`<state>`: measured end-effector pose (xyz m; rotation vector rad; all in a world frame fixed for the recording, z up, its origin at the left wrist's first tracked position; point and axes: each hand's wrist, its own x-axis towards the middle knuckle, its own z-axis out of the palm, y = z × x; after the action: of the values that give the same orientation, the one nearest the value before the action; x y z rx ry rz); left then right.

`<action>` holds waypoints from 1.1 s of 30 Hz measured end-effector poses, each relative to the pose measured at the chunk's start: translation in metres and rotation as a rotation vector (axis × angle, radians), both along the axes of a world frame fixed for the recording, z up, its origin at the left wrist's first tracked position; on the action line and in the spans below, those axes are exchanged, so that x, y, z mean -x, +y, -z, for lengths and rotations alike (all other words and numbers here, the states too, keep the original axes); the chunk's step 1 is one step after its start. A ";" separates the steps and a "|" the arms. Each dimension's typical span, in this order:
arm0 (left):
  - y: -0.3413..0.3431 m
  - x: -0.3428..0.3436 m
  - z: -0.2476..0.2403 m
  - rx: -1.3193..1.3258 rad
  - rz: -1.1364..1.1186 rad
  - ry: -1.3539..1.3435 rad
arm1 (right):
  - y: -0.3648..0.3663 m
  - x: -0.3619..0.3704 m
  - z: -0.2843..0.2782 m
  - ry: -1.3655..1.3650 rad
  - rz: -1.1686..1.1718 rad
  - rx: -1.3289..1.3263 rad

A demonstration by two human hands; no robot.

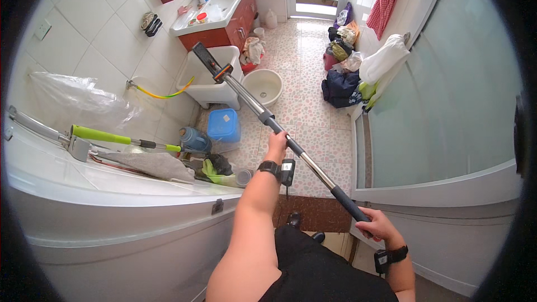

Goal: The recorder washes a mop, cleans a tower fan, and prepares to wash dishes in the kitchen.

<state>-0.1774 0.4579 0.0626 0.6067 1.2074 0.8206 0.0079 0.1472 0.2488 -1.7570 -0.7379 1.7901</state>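
Left hand (277, 146) wrapped round the grey pole (296, 148) mid-shaft, right hand (379, 225) gripping its near end. Pole slants up-left above tiled floor (316, 120), dark flat head (206, 57) (orange trim) overlapping white tub (217, 94) in view.

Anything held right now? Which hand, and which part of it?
Yes, a mop. Left grip: the dark sleeve mid-pole. Right grip: the dark handle at the end away from the mop head.
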 end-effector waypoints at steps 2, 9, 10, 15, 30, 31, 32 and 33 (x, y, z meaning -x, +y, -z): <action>-0.013 -0.006 -0.002 -0.052 0.009 -0.024 | -0.014 -0.007 0.000 -0.016 -0.006 0.008; -0.040 -0.019 -0.014 -0.091 -0.025 -0.107 | -0.040 -0.008 -0.038 -0.028 0.032 0.095; -0.045 -0.019 -0.020 -0.100 -0.008 -0.102 | -0.044 -0.009 -0.044 -0.030 0.032 0.093; -0.081 -0.033 -0.038 -0.113 0.028 -0.100 | -0.065 -0.016 -0.091 -0.113 0.050 0.164; -0.031 -0.037 -0.029 -0.158 -0.053 -0.138 | -0.009 -0.018 -0.097 -0.114 -0.035 0.100; -0.021 -0.036 -0.026 -0.154 -0.094 -0.105 | -0.001 -0.022 -0.088 -0.084 -0.043 0.075; -0.009 -0.038 -0.028 -0.151 -0.137 -0.077 | 0.009 -0.028 -0.081 -0.087 -0.058 0.071; 0.003 -0.040 -0.027 -0.167 -0.152 -0.041 | 0.019 -0.034 -0.074 -0.052 -0.054 0.051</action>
<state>-0.1375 0.4609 0.0891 0.6353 1.1660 1.0652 0.0422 0.1666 0.3232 -1.8393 -0.7733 1.8194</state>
